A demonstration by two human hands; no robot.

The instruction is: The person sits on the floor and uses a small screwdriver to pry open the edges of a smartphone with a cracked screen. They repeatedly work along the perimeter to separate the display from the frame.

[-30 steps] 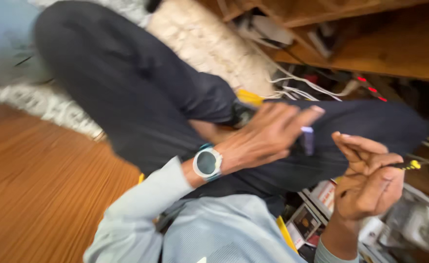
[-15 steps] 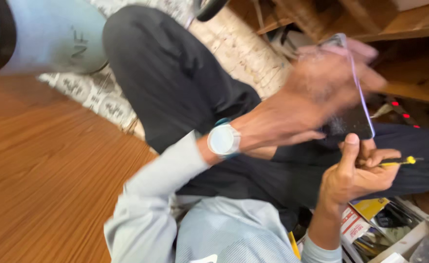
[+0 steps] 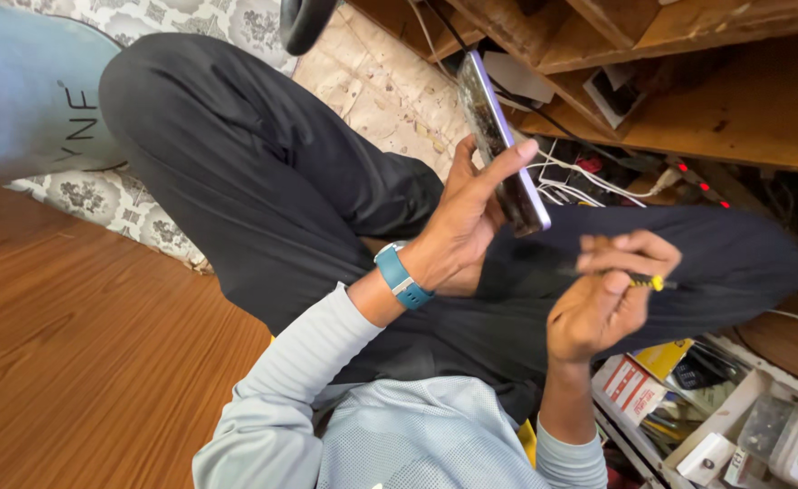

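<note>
Seen from above, a person sat cross-legged on a brown wooden floor (image 3: 73, 344), dark trousers filling the middle of the view. The left hand (image 3: 467, 222), wearing a blue-strapped wristwatch (image 3: 402, 276), had risen over the last second from near the lap and turned, so the slim, lilac-edged smartphone (image 3: 500, 145) now stood tilted on edge above the knee, its fingers (image 3: 507, 163) clamped along its side. That lift brought the phone up where its edge could be looked at closely.

The right hand (image 3: 602, 299) had stayed low over the right thigh, fingers closed on a thin black precision screwdriver with a yellow collar (image 3: 648, 282), the tip pointing right, apart from the phone.

Beside the right knee lay an open white tray of small tools and boxes (image 3: 716, 426). Behind the phone, white cables (image 3: 589, 177) trailed under a wooden shelf (image 3: 688, 118), close to the raised hand. A patterned cream rug (image 3: 381, 81) and a pale blue cushion (image 3: 28, 91) lay to the left.
</note>
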